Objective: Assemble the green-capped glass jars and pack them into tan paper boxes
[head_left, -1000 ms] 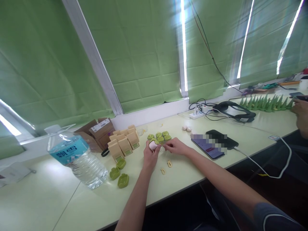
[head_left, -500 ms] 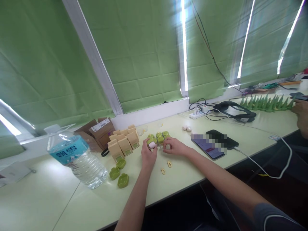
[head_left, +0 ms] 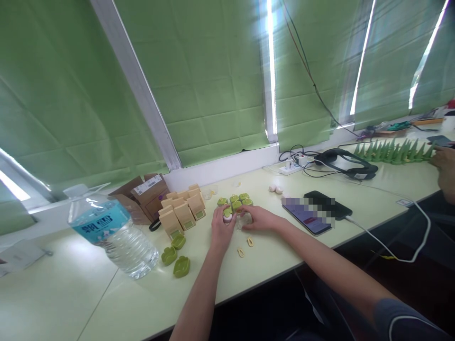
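Observation:
My left hand is closed round a small white and green case at mid-table. My right hand lies just to its right, fingers curled over a pale, clear wrapper and touching the case. Behind the hands stands a cluster of small green cases. Two little yellow loops lie on the table in front of the hands.
A big water bottle lies at left beside three green cases. Small tan boxes and open cardboard cartons sit behind. Two phones, cables, a headset and another person's hand are at right.
Both hands have lowered toward the table and drawn together. My right hand has closed over the clear wrapper beside the case in my left hand.

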`<state>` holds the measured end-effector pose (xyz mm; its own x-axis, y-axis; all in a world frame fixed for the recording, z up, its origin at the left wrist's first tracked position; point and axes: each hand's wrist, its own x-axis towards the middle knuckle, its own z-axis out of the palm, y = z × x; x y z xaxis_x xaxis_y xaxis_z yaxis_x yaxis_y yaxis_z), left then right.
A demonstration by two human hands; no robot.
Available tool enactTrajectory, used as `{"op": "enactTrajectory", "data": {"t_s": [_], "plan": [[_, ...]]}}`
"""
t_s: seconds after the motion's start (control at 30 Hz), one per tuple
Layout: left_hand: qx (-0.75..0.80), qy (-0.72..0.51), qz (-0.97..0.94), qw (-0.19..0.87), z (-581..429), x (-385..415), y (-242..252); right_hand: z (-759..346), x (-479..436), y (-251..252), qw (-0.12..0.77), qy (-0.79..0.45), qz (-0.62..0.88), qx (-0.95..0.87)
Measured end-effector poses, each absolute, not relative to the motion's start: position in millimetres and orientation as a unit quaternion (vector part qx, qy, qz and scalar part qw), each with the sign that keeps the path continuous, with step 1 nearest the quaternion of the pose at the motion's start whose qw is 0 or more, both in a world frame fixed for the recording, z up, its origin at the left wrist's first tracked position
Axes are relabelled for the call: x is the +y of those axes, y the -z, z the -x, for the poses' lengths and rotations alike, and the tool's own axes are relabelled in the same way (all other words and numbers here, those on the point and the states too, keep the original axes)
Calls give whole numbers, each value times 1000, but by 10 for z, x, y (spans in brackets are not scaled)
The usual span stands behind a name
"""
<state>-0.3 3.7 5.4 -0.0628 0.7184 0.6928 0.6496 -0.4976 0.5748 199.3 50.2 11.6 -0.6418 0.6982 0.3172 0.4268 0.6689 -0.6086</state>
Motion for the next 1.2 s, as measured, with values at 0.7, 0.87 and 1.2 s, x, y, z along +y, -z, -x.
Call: {"op": "enactTrajectory", "data": {"t_s": [0.7,0.87,1.2], "plan": [[546,-490,-663,146,-32,-107,-152,-1944,440,-208,311,-243,274,-877],[545,-503,-657,132,-43,-90,-146,-1937,453,-186,307,-233,282,-878],[514,-500,-689,106,-78,-132,-162,-1928,541,-83,326,-244,290,-866]]}}
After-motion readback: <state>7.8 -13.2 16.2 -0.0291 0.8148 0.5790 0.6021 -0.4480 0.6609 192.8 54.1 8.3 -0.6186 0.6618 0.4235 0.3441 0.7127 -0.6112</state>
